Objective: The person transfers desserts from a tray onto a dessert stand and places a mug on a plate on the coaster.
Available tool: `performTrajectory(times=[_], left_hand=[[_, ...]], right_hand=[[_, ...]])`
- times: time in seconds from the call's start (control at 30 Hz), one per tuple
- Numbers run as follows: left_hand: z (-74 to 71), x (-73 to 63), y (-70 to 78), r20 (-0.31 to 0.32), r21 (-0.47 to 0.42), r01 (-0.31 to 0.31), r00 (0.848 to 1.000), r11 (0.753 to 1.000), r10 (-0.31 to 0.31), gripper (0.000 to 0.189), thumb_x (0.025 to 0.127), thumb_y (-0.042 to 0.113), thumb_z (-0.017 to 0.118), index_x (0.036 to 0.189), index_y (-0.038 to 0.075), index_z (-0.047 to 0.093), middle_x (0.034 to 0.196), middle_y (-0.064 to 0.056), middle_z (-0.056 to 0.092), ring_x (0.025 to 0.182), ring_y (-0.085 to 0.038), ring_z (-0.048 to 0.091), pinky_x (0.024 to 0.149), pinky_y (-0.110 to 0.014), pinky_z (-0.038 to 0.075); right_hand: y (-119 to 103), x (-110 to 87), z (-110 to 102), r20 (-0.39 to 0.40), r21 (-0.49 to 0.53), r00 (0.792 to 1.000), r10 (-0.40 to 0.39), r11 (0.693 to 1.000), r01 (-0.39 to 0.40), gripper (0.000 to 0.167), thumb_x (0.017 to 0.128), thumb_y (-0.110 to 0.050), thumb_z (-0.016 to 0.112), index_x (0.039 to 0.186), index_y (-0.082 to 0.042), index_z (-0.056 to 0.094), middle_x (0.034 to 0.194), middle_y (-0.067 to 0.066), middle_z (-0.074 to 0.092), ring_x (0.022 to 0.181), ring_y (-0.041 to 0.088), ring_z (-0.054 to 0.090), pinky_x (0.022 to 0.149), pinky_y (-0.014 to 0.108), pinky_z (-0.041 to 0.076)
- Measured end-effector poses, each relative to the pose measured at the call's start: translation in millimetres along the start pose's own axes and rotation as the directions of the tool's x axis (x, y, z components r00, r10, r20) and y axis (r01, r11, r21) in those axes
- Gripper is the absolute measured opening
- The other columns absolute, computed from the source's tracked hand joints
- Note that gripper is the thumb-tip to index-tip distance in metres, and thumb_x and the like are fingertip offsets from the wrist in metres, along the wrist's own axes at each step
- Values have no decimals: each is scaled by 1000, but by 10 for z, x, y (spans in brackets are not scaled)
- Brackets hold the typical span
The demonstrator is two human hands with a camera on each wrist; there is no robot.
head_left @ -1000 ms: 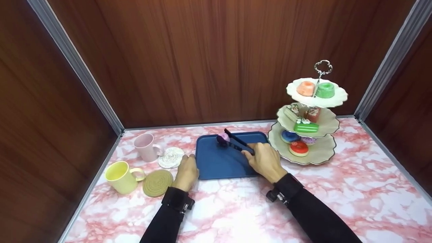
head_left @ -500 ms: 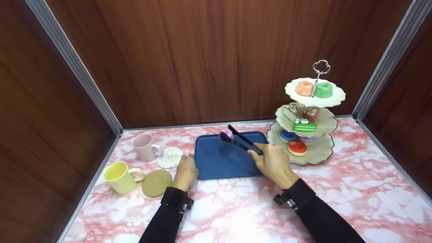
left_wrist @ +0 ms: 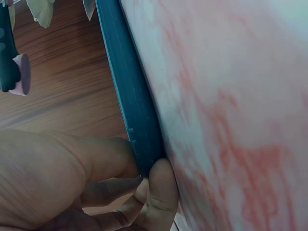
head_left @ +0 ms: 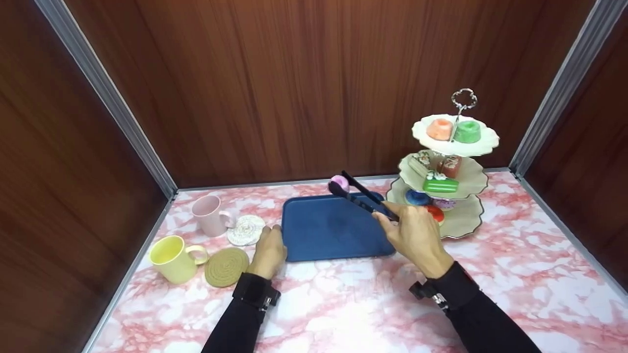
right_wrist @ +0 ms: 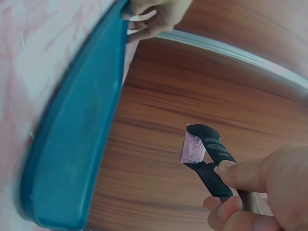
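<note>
My left hand (head_left: 267, 252) pinches the left rim of a blue rectangular tray (head_left: 333, 230), thumb on one side and fingers on the other in the left wrist view. Black tongs (head_left: 363, 188) are gripped in my right hand (head_left: 417, 238). Between the tongs' tips sits a small pink cake piece (head_left: 339, 183), raised over the tray's far edge in the head view. From the right wrist, its speckled pink side (right_wrist: 193, 148) shows between the two black arms. Right of the tray, a three-tier stand (head_left: 463, 225) overlaps my right hand's far side.
The stand bears orange and green cakes on top, cake slices in the middle and doughnuts below. On the left are a pink mug (head_left: 208, 215), a yellow mug (head_left: 175, 262), a white coaster (head_left: 245, 230) and a tan coaster (head_left: 226, 267). Wood-grain panels (head_left: 294, 98) enclose the table.
My right hand has moved right, and the tongs have lifted the pink cake piece up and right from over the tray toward its far edge. The left hand stays on the tray.
</note>
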State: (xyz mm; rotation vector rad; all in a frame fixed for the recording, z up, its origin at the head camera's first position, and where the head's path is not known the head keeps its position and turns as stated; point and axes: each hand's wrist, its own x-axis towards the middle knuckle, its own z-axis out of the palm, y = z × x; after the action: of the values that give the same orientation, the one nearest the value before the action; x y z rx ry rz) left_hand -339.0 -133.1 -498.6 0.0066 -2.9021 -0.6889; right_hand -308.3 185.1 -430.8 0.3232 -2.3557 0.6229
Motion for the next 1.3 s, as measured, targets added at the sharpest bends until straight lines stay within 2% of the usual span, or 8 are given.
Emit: performTrajectory(times=[0.27, 0.6, 0.73, 0.83, 0.93, 1.03, 1.13, 1.3], left_hand=[[4, 5, 3, 5, -4, 17, 1000, 1000, -17, 42, 76, 2, 61, 117, -1, 54, 107, -20, 52, 100, -34, 56, 91, -42, 48], [16, 10, 1, 23, 4, 46, 999, 999, -46, 43, 80, 3, 58, 122, 1, 52, 111, -19, 50, 103, -33, 57, 93, -41, 47], [16, 10, 5, 22, -7, 51, 998, 999, -51, 42, 80, 2, 57, 121, 2, 52, 111, -19, 50, 102, -33, 57, 93, -41, 48], [12, 1, 1, 17, -8, 52, 999, 999, -52, 41, 79, 2, 57, 120, 1, 53, 110, -19, 51, 101, -33, 57, 91, -42, 48], [11, -10, -1, 14, -3, 46, 999, 999, -46, 41, 79, 2, 58, 120, 1, 53, 110, -20, 51, 100, -33, 57, 91, -42, 48], [8, -10, 3, 19, -13, 44, 999, 999, -44, 42, 79, 3, 59, 121, 1, 53, 111, -20, 51, 100, -33, 57, 92, -42, 48], [7, 0, 10, 28, -18, 54, 998, 998, -54, 43, 80, 3, 58, 122, 1, 52, 112, -19, 50, 102, -33, 57, 93, -42, 48], [20, 2, 10, 16, -2, 50, 999, 999, -50, 43, 80, 3, 58, 122, 1, 52, 112, -20, 50, 103, -33, 56, 94, -42, 47]], right_hand=[[65, 23, -193, -63, 4, 998, 18, 1000, -17, 35, 78, -46, 68, 108, -27, 70, 88, 4, 73, 71, 24, 67, 50, 43, 47], [182, 30, -426, -116, 12, 992, 51, 999, -50, 37, 78, -47, 68, 109, -26, 70, 70, 4, 70, 51, 18, 57, 37, 31, 34], [233, 54, -516, -167, -8, 986, 10, 1000, -12, 34, 78, -43, 69, 107, -25, 71, 63, 2, 68, 41, 14, 47, 42, 30, 31], [270, 74, -580, -194, -6, 981, -5, 1000, 4, 33, 78, -40, 71, 107, -24, 71, 63, 0, 69, 41, 13, 49, 44, 31, 34], [303, 87, -655, -194, 16, 981, 27, 1000, -24, 37, 78, -40, 70, 110, -22, 69, 61, 0, 67, 35, 6, 43, 33, 25, 31], [333, 101, -749, -201, 30, 977, 70, 997, -65, 39, 79, -42, 68, 112, -21, 68, 60, 1, 66, 29, 1, 29, 27, 21, 19], [357, 115, -844, -234, 32, 968, 93, 996, -88, 39, 79, -44, 68, 111, -22, 68, 64, 5, 69, 33, 3, 36, 29, 20, 19], [387, 122, -973, -289, 22, 952, 106, 994, -104, 36, 78, -44, 69, 109, -26, 70, 75, 6, 72, 51, 24, 60, 38, 24, 27]])
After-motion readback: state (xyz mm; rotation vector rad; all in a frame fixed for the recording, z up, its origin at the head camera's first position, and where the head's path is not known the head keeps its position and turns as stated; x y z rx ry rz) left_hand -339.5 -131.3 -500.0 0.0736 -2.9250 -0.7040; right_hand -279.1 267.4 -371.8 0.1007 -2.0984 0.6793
